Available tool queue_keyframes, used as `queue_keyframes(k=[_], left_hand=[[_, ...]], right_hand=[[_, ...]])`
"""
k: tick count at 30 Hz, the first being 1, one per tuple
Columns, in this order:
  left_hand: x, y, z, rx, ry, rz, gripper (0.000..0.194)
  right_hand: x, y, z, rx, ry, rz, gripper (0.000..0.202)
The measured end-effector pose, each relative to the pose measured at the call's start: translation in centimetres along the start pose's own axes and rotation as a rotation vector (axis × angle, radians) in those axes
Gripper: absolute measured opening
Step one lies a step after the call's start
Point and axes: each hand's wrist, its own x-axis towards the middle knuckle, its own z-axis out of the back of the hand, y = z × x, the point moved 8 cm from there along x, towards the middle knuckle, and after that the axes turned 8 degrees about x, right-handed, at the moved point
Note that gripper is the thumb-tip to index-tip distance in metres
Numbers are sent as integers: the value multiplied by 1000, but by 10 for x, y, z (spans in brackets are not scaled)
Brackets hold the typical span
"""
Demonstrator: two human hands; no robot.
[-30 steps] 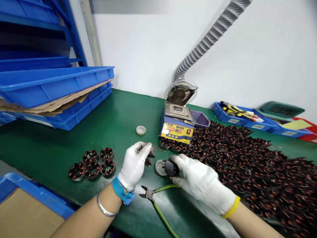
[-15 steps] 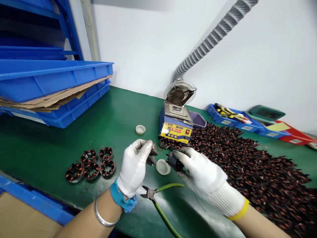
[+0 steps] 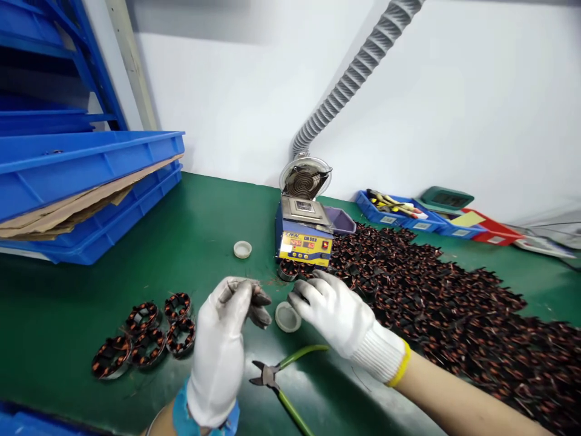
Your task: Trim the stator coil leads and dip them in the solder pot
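Note:
My left hand [image 3: 222,345], in a white glove with grey fingertips, is closed in a pinch left of a small white dish [image 3: 287,317]. What its fingers hold, if anything, is hidden. My right hand [image 3: 333,309], gloved too, reaches over the dish's right edge, fingers bent but apart, no part visible in them. Below both hands, green-handled cutting pliers [image 3: 269,375] lie with jaws spread. Several wire-wound ring-shaped motor stators [image 3: 149,347] form a group left of my left hand. Another stator [image 3: 287,270] stands before the solder pot [image 3: 304,233].
A large heap of dark copper-wound parts [image 3: 436,303] covers the table's right side. Behind it stand a blue tool bin [image 3: 376,209] and a red bin [image 3: 494,230]. Stacked blue trays [image 3: 91,175] rise at left. A second white dish [image 3: 242,249] sits beyond my left hand.
The dark stator in my right hand is no longer visible there, and that hand has shifted left toward the dish. My left hand stays pinched. The camera view has turned slightly right.

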Motion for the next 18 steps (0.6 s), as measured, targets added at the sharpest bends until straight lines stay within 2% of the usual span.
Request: queue_keyframes(k=[3, 6, 8, 10, 13, 18], left_hand=[[-2, 1, 4, -60, -49, 34, 37], [-2, 9, 0, -67, -45, 86, 47], [-1, 13, -7, 1, -10, 88, 50], [0, 16, -12, 72, -22, 67, 49], [-1, 19, -12, 120, -118, 47, 45], [-2, 20, -12, 92, -157, 44, 47]], right_hand=[[21, -43, 22, -28, 37, -97, 36], [59, -110, 42, -101, 97, -262, 39], [85, -155, 44, -111, 161, -382, 39], [109, -188, 40, -110, 180, -449, 38], [135, -214, 22, -88, 189, -498, 37], [153, -220, -8, 4, 223, -518, 30]])
